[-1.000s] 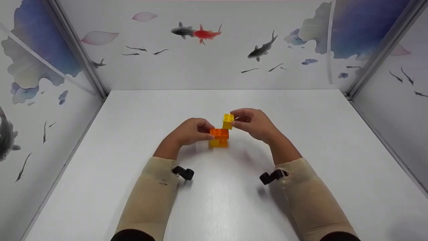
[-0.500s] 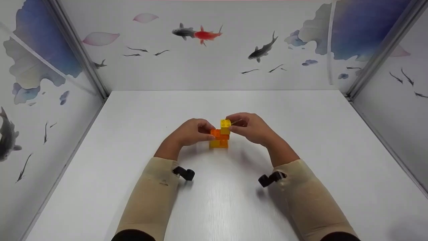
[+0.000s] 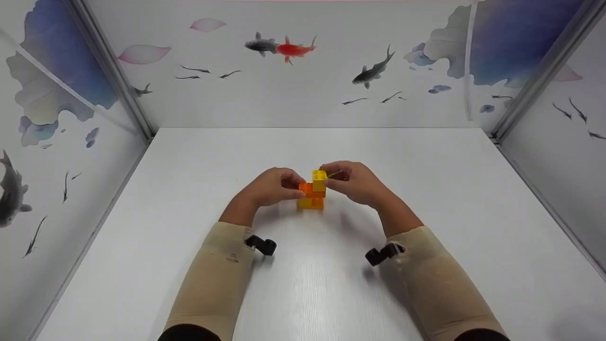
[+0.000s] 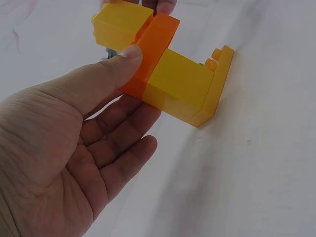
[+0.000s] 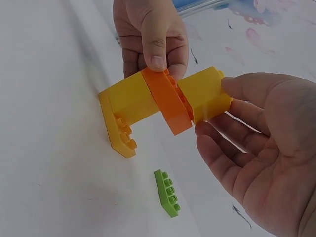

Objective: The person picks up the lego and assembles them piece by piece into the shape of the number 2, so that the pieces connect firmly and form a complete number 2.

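A small stack of toy building bricks stands on the white table. At its bottom lies a flat yellow-orange plate (image 5: 112, 129), with a yellow block (image 4: 180, 81) on one end. Across that block sits an orange brick (image 5: 168, 101), which my left hand (image 3: 272, 187) pinches between thumb and fingers. My right hand (image 3: 356, 183) holds a second yellow block (image 3: 319, 181) on the orange brick's right part. In the right wrist view, orange studs show along the seam between them; I cannot tell whether the block is fully down.
A flat green studded brick (image 5: 168, 193) lies on the table (image 3: 303, 284) near the right hand; the head view barely shows it. White panels (image 3: 303, 99) painted with fish and petals enclose the back and both sides.
My right hand has moved left and down, bringing the yellow block from above the orange brick onto it. The left hand keeps its grip in nearly the same place.
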`<state>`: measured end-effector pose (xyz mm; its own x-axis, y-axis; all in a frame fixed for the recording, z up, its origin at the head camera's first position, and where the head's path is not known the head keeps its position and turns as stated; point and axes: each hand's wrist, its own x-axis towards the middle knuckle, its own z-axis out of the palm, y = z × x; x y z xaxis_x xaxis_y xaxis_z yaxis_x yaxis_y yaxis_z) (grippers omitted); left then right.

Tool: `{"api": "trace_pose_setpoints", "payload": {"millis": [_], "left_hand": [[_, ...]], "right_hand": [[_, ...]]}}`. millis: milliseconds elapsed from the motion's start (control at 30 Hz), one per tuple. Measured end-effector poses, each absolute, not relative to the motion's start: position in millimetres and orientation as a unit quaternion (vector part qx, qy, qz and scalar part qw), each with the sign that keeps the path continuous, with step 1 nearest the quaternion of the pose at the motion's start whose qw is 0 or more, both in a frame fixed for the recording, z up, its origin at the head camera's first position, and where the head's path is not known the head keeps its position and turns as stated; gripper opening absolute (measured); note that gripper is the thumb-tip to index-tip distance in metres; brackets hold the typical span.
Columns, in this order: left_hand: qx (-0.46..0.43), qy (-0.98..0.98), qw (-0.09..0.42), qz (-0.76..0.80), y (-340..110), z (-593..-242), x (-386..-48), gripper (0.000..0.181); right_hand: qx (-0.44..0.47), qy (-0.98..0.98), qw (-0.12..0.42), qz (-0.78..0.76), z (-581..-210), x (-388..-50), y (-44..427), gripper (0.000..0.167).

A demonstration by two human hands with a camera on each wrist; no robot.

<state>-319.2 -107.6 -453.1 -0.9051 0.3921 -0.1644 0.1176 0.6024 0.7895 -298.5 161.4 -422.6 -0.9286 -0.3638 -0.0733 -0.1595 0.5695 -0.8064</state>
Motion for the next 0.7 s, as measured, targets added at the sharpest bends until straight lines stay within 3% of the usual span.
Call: {"api": "trace_pose_setpoints", "payload": {"millis": [700], "left_hand": [[0.154, 0.88, 0.165, 0.418, -107.8, -450.1, -317.1, 0.031]], "right_hand": [[-0.15, 0.877, 0.116, -0.441, -424.3, -300.3, 163.1, 0.035]]}}
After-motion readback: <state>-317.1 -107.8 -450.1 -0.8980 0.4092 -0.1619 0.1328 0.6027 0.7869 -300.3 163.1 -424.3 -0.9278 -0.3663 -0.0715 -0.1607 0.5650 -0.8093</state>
